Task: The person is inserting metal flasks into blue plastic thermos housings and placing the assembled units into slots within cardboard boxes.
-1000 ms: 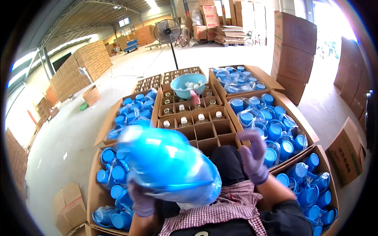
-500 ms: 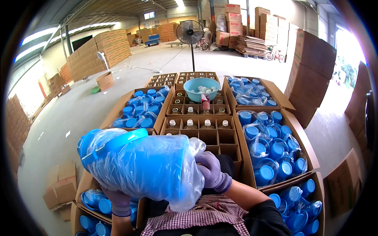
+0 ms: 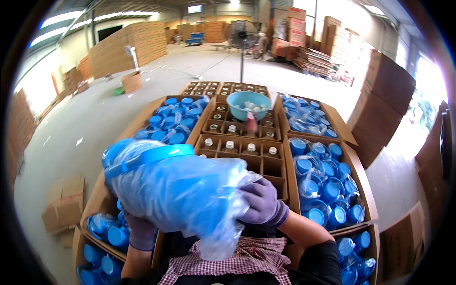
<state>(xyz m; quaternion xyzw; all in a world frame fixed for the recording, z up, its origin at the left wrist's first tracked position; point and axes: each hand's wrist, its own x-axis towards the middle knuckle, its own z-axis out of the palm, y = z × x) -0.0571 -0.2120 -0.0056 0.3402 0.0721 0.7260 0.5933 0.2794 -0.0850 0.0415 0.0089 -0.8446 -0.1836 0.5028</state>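
Before my chest lies a large blue plastic jug (image 3: 161, 190) with a lid and a handle band, tilted on its side in a clear plastic bag (image 3: 221, 237). My left hand (image 3: 141, 230), in a purple-grey glove, holds the jug from below at its lidded end; its fingers are mostly hidden. At the opposite end, my gloved right hand (image 3: 260, 202) grips the bunched bag, fingers bent against the film. Just beyond is a divided carton (image 3: 280, 172) with a few white-capped clear bottles (image 3: 230, 146) in its far cells.
Cartons (image 3: 354, 161) of bagged blue jugs (image 3: 327, 190) flank me on both sides. Farther ahead, a light-blue basin (image 3: 232, 99) of small white pieces sits on another divided carton. Behind it stands a fan (image 3: 242, 35). Tall boxes (image 3: 382, 95) rise at the right.
My view has shifted slightly. The jug's bottom end has dropped a little and the bag bunches more loosely there. My right hand has turned, showing its back and bent fingers.
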